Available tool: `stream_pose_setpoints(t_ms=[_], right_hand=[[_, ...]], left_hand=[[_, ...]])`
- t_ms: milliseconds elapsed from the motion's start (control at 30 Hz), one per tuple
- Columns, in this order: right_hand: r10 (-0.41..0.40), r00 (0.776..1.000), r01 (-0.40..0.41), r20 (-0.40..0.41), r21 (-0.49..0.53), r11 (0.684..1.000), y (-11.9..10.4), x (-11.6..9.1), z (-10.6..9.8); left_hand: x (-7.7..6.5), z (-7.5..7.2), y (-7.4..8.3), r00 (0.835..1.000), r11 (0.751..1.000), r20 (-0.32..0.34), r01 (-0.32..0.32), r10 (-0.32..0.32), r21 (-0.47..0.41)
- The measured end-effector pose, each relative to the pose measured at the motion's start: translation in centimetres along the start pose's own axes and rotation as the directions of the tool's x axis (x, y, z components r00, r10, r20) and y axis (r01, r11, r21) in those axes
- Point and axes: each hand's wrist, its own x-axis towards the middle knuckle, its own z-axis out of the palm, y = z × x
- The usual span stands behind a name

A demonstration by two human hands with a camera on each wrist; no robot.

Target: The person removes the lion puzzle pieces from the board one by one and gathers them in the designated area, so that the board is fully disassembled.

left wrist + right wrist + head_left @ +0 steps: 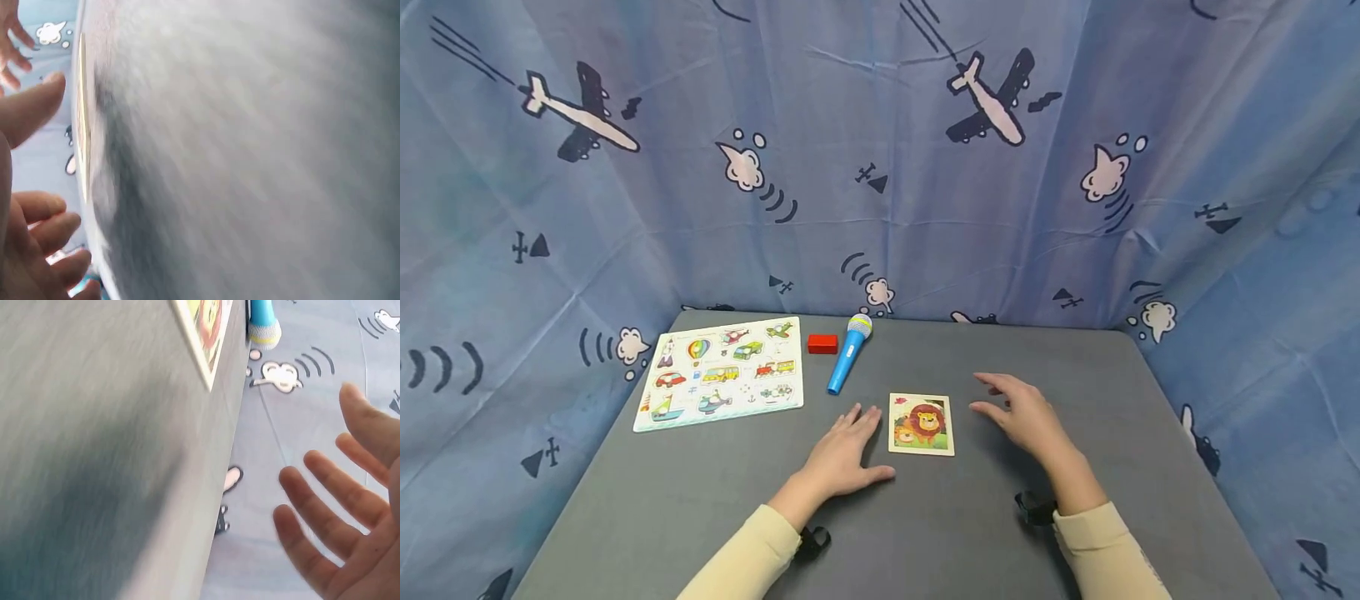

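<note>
Lion picture board (921, 424) lies flat on the grey table (940, 533), between the two hands. We judge it light and stiff, perhaps thin wood or card, with a face that may be a little slippery. Its pale border looks the best place to take hold, pinched at opposite sides; if the picture is made of loose pieces, tilting could spill them, though we cannot make out any seams.

Just beside its left edge, the left hand (838, 458) has its fingers extended and thumb spread, holding nothing; we cannot tell whether it touches the table. Apart from the right edge, the right hand (1022, 417) is empty too, its fingers loosely bent.

Farther off lie a blue microphone (848, 357), a red block (822, 344) and a vehicle picture board (718, 373), whose smaller drawings we can hardly read.

From the left wrist we see the lion board only as a thin sliver beside a blurred surface; from the right wrist, the frame cuts off both it and the microphone.
</note>
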Motion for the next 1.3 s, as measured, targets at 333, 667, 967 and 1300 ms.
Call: stream_pose_setpoints(t_ms=[333, 667, 967, 1300], right_hand=[[0.021, 0.988, -0.035, 0.154, 0.092, 0.995, -2.5, 2.8, 3.5], [0.007, 0.978, -0.035, 0.21, 0.133, 0.99, -3.9, 4.6, 7.6], [0.032, 0.966, -0.061, 0.256, 0.103, 0.993, -4.2, 6.2, 9.2], [0.042, 0.967, -0.045, 0.251, 0.006, 0.999, -4.7, 6.3, 9.8]], left_hand=[[2.5, 1.1, 0.9, 0.996, 0.997, -0.034, 0.082, -0.082, -0.005], [3.3, 1.4, 0.8, 0.993, 0.994, 0.025, 0.111, -0.111, 0.01], [3.9, 1.1, 1.0, 0.993, 0.993, 0.034, 0.115, -0.116, 0.016], [4.0, 0.8, 0.8, 0.992, 0.993, 0.054, 0.117, -0.117, 0.015]])
